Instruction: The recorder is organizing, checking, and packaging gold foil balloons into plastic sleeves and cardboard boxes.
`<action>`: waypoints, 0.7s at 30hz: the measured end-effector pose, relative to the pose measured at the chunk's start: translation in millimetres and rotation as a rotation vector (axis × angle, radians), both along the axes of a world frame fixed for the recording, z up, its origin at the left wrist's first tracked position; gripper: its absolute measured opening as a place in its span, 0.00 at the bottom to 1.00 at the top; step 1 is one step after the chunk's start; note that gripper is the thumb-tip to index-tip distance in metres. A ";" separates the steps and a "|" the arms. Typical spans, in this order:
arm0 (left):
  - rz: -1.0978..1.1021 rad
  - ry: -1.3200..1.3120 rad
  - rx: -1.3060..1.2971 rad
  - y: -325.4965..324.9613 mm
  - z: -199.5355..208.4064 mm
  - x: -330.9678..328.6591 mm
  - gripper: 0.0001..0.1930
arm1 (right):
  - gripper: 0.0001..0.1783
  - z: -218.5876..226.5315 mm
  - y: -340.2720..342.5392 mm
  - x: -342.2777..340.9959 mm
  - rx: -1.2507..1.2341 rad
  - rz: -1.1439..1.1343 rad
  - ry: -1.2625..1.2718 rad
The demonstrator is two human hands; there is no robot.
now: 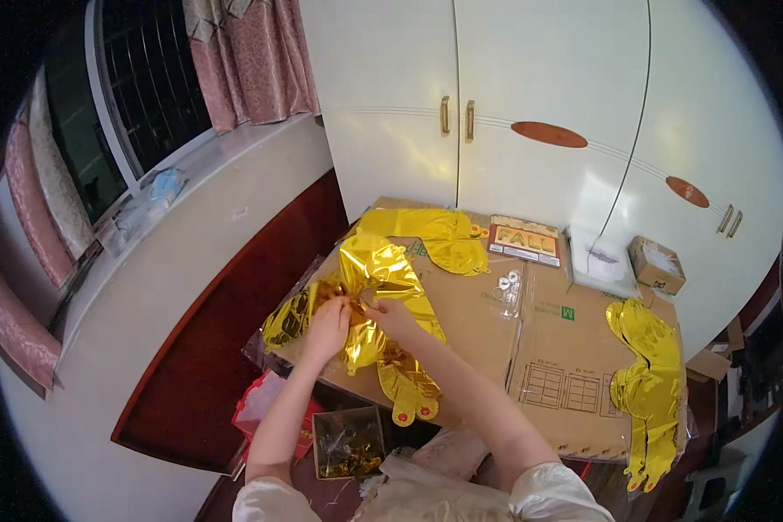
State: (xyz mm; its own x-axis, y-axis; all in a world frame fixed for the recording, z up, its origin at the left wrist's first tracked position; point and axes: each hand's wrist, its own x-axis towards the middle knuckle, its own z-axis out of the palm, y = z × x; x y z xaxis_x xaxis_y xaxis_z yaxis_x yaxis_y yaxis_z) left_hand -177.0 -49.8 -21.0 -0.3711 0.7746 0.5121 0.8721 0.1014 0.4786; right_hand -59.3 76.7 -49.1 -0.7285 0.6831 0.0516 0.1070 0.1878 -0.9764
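Observation:
A shiny gold foil balloon (398, 277), flat and creased, spreads over the left part of the cardboard-topped table (478, 339). My left hand (329, 327) has its fingers closed on the crumpled foil near the table's left edge. Just beside it, my right hand (393, 318) pinches the same foil, close to the left fingertips. What lies exactly between the fingers is too small to make out. Below my hands, a strip of gold foil (407, 388) with two rounded, red-marked tabs hangs over the front edge. More gold foil (289, 322) lies left of my left hand.
Flat gold balloons lie at the back (444, 237) and right (648, 374). Along the back stand a picture package (525, 241), a white device (598, 265) and a small carton (657, 264); small white rolls (508, 280) lie nearer. Below the front edge, an open box (350, 442) holds foil scraps.

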 end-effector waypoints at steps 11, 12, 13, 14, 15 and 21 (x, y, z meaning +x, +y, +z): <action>0.018 -0.064 -0.531 18.4 -36.3 -76.9 0.27 | 0.14 40.7 22.9 26.1 0.032 -0.089 0.066; 0.056 0.020 -0.575 18.1 -32.0 -68.6 0.29 | 0.13 41.7 29.3 34.5 -0.002 -0.093 0.099; 0.093 0.104 -0.618 16.1 -28.8 -58.3 0.31 | 0.12 43.1 36.4 44.1 -0.023 -0.117 0.105; 0.134 0.191 -0.657 13.9 -23.8 -50.8 0.33 | 0.12 47.2 42.4 55.1 -0.040 -0.137 0.113; 0.127 0.105 -0.778 14.0 -22.7 -57.9 0.38 | 0.11 53.8 44.3 63.9 -0.061 -0.149 0.121; 0.178 0.100 -0.827 4.3 -3.6 -51.8 0.37 | 0.11 86.8 56.0 139.8 -0.173 -0.181 0.060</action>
State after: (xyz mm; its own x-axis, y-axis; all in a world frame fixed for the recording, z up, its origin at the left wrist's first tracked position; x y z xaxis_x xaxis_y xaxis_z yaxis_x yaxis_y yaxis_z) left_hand -228.9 -45.5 -24.5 -0.5061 0.8483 -0.1556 0.8442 0.5242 0.1119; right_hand 80.5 132.7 37.7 -0.5926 0.8046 -0.0382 0.0645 0.0002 -0.9979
